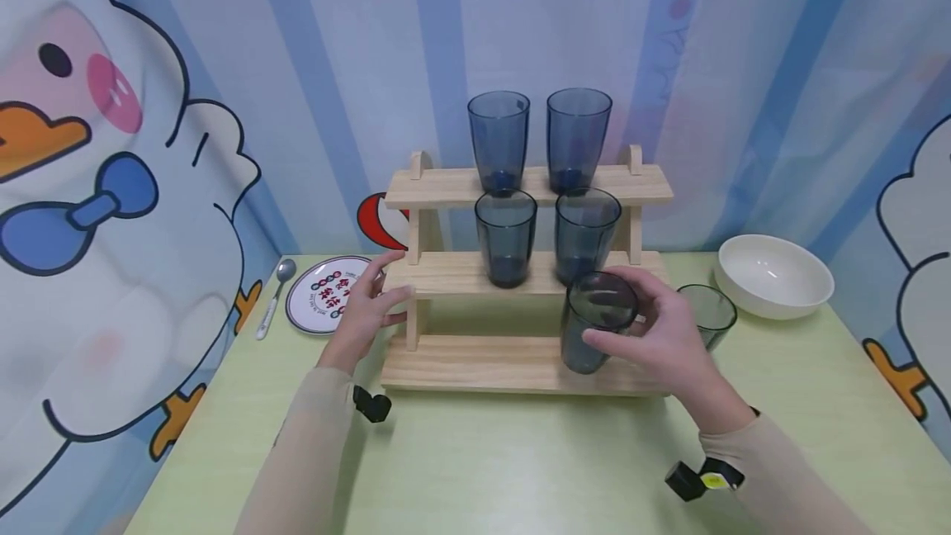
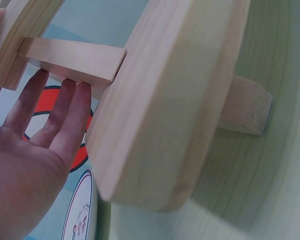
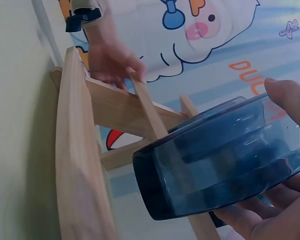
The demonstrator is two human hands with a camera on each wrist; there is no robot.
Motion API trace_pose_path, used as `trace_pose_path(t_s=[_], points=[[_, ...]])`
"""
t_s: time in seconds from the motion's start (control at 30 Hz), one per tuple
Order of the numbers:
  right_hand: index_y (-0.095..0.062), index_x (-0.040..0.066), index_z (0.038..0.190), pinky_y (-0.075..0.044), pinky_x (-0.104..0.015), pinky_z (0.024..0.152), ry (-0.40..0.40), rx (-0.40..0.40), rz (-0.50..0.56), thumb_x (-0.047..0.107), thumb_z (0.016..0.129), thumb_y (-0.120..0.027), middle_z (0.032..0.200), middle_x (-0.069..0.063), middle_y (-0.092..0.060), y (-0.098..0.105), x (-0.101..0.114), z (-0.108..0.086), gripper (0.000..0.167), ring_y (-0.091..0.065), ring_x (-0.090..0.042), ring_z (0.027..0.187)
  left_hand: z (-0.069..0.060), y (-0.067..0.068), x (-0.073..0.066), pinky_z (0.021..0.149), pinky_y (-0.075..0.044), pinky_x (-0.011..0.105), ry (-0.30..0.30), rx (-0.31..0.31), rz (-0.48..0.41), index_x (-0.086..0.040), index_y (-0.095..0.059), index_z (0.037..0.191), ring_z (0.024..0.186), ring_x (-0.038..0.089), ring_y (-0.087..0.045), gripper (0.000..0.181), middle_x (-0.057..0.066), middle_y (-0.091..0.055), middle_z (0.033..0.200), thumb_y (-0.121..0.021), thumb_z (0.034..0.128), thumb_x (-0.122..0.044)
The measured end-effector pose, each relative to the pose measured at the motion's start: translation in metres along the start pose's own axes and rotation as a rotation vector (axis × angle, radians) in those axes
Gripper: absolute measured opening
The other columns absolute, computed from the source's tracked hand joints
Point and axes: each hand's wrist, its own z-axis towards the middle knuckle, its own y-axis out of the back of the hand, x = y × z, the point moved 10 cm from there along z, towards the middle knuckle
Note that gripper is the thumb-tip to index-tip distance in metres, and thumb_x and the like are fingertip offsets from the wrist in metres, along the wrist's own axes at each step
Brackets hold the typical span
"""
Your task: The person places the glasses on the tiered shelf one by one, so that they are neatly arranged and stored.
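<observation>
In the head view, my right hand grips a dark, see-through drinking glass by its sides, thumb in front. The right wrist view shows the glass's base apart from the bottom shelf, so it hangs in front of the three-tier wooden rack. My left hand holds the left end of the middle shelf, thumb at its front edge. Its fingertips touch the upright below in the left wrist view. Two glasses stand on the top shelf and two on the middle one.
Another glass stands on the table right of the rack, partly behind my right hand. A white bowl sits farther right. To the left lie a printed plate and a spoon. A duck-patterned curtain hangs behind.
</observation>
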Motion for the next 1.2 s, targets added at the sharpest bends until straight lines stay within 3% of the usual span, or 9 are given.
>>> trace_pose_path(t_s=[0.1,0.7,0.97,1.2], points=[[-0.061,0.015,0.143,-0.053,-0.024,0.065,-0.018,0.013,-0.023,0.009,0.079,-0.092,0.125,0.002,-0.069,-0.011,-0.006,0.005,0.071,-0.066,-0.016,0.097,0.000,0.000,0.000,0.100,-0.055,0.062,0.004,-0.005,0.005,-0.033,-0.044,0.158,0.141,0.039,-0.049,0.066,0.009,-0.040,0.164,-0.072,0.0992,-0.019],[-0.056,0.011,0.144,-0.060,-0.028,0.093,-0.041,0.159,0.133,0.010,0.078,-0.093,0.136,-0.011,-0.063,-0.084,-0.016,0.018,0.075,-0.066,-0.026,0.118,0.001,-0.001,0.001,0.103,-0.053,0.063,0.010,-0.004,-0.003,-0.034,-0.046,0.156,0.142,0.039,-0.047,0.064,0.008,-0.039,0.165,-0.072,0.0993,-0.019],[-0.057,0.013,0.143,-0.061,-0.032,0.093,-0.037,0.186,0.157,0.009,0.076,-0.094,0.136,-0.009,-0.064,-0.103,-0.018,0.021,0.076,-0.066,-0.027,0.118,0.001,0.000,0.001,0.103,-0.053,0.064,0.008,-0.007,-0.010,-0.031,-0.043,0.158,0.142,0.039,-0.046,0.067,0.008,-0.039,0.165,-0.072,0.0990,-0.019],[-0.058,0.014,0.142,-0.059,-0.035,0.097,-0.044,0.178,0.141,0.008,0.076,-0.094,0.137,-0.009,-0.063,-0.109,-0.018,0.022,0.076,-0.065,-0.028,0.121,0.000,0.000,0.001,0.101,-0.054,0.064,0.001,-0.003,-0.011,-0.033,-0.045,0.156,0.141,0.039,-0.048,0.065,0.009,-0.040,0.164,-0.073,0.0987,-0.019]])
